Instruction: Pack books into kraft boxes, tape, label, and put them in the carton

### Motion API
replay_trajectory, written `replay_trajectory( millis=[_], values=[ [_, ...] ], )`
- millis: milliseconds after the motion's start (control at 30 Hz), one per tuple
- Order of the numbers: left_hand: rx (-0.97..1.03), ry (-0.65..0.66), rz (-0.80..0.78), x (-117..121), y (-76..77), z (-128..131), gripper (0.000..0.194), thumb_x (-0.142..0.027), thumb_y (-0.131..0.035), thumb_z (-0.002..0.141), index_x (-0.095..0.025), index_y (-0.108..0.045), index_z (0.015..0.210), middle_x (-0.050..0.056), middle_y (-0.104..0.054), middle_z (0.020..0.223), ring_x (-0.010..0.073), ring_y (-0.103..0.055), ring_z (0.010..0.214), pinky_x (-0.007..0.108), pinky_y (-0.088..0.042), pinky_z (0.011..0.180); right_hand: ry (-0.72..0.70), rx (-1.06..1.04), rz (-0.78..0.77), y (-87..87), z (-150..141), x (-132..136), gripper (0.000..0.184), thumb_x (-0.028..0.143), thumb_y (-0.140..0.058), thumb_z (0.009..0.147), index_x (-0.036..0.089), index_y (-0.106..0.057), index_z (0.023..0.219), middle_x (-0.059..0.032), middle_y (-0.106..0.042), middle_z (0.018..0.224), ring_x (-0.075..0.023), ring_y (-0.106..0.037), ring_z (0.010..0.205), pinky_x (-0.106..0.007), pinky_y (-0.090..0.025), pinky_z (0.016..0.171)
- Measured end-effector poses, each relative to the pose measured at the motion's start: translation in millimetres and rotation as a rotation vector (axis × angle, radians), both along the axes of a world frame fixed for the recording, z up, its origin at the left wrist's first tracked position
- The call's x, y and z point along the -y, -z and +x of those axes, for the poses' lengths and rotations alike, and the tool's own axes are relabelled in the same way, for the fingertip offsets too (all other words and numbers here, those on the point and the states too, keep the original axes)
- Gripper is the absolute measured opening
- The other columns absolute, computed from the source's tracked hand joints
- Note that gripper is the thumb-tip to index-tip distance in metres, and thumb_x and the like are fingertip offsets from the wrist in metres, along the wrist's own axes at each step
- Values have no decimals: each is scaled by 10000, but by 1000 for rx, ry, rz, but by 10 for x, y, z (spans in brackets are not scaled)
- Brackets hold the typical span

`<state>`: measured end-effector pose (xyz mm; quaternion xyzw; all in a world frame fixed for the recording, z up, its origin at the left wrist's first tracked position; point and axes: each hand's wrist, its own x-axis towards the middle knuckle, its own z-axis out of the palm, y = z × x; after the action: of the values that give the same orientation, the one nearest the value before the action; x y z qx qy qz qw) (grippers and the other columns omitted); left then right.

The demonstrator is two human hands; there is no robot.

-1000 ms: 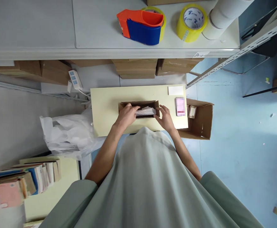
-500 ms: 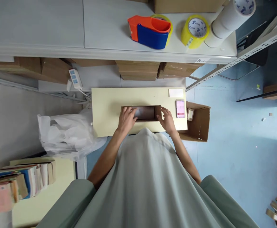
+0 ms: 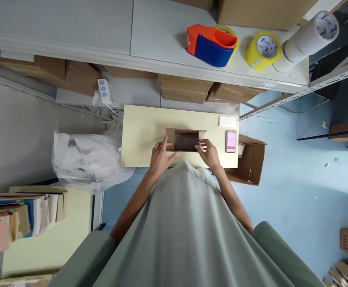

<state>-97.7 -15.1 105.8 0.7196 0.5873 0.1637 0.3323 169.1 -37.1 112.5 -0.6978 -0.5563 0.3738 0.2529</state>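
A small open cardboard box (image 3: 186, 141) sits on the cream tabletop (image 3: 141, 135) with its dark inside facing up. Its left flap is folded outward. Beside that flap is my left hand (image 3: 160, 158), fingers stretched and thumb spread apart, touching the box's left end. At the opposite end, the curled fingers and thumb of my right hand (image 3: 209, 153) pinch the short right flap. To the right of that hand lie a pink card-like item (image 3: 230, 141) and a white slip (image 3: 227, 121).
A larger open carton (image 3: 251, 159) stands against the table's right side. White plastic bags (image 3: 87, 159) bulge at the left. Above the table's back edge, a shelf (image 3: 162, 44) carries an orange and blue tape dispenser (image 3: 212, 46), yellow tape (image 3: 262, 51) and white rolls (image 3: 309, 38).
The box's left flap now lies outward, and the pale surface seen inside earlier no longer shows. My left hand has opened from the box's edge. The whole view has shifted and tilted slightly.
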Motion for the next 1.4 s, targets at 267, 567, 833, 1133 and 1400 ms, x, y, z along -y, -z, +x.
replay_trajectory(
  millis=[267,567,833,1133,1400],
  values=[
    [-6,23,-45,-104,160,-48,905,-373,-778,1002,-183,-308,1751,161,-781,1335,357,-661,1350,527,-477,1212,-134,130,-97,105,156,-59,457,626,-763,980,232,-737,1211,-137,-812,1175,-369,-671,1265,-521,-586,1052],
    [-24,-111,-6,-474,292,-58,863,-225,-777,948,-212,-378,1713,195,-534,1536,302,-677,1314,443,-565,1135,133,262,-99,415,295,-104,433,317,-692,995,161,-658,1397,-156,-778,1124,-364,-676,1167,-548,-576,1045],
    [-11,-53,-19,-427,338,-113,361,-185,-743,984,-197,-711,1344,140,-651,1375,259,-732,1185,415,-588,1135,41,64,1,436,243,43,496,265,-582,1028,241,-638,1520,-153,-692,1422,-280,-738,1185,-478,-659,1033],
    [147,-275,11,-284,462,57,204,-248,-739,994,-230,-811,1184,77,-768,1214,191,-783,892,350,-651,963,161,-13,62,414,276,98,329,448,-573,1078,241,-809,1174,-131,-791,1244,-270,-811,1008,-450,-690,956],
    [55,-325,-33,-181,502,224,79,-261,-797,956,-223,-793,1024,78,-712,1129,179,-728,784,343,-621,892,208,184,-161,334,221,-16,252,489,-694,998,241,-654,995,-107,-735,1174,-260,-765,920,-405,-611,841]
  ],
)
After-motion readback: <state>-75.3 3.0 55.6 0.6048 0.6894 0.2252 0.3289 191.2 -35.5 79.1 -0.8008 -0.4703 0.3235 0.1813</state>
